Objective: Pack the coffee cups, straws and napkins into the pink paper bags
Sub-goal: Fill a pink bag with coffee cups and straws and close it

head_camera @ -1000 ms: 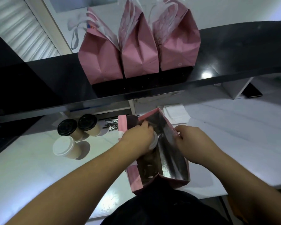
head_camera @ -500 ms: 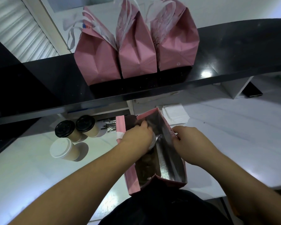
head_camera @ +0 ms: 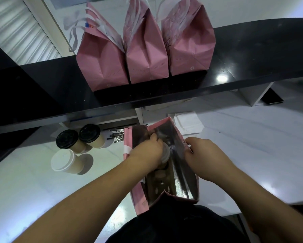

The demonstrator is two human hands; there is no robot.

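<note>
White counter (head_camera: pixel 252 146) under black shelf (head_camera: pixel 252 55) | three pink bags (head_camera: pixel 147 50) on shelf look packed | open bag (head_camera: pixel 185 186) at counter edge: left hand (head_camera: pixel 147 151) grips white-lidded cup (head_camera: pixel 165 153) inside it, right hand (head_camera: pixel 205 155) pinches its rim | three cups (head_camera: pixel 66 160) left of open bag, straws (head_camera: pixel 119 137) and napkins (head_camera: pixel 187 123) behind it, unpacked

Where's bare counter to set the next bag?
Free: white counter right of the open bag, below the napkins; also near-left, in front of the white-lidded cup. Crowded: between the cups and bag, where the straws lie.
</note>
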